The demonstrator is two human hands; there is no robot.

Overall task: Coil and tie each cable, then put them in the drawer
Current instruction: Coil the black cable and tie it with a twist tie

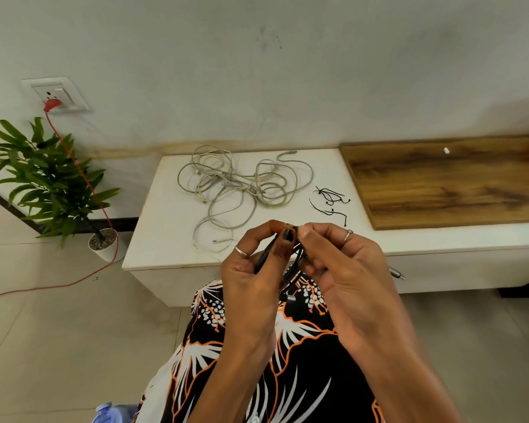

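A coiled black cable [290,264] is held above the lap, pinched between left hand [251,270] and right hand [342,270]. Grey cables [232,184] and black ties [330,203] lie loose on the white worktop [159,209].

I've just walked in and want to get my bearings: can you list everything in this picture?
black cable: one, black, held in both hands
grey cables: tangled pile, count unclear, on the white cabinet
ties: several, black, on cabinet right of the pile
wooden panel: one, brown, cabinet's right part
plant: one, green, white pot, floor at left
red cord: one, plugged into wall socket
left hand: grips the black cable
right hand: pinches the black cable
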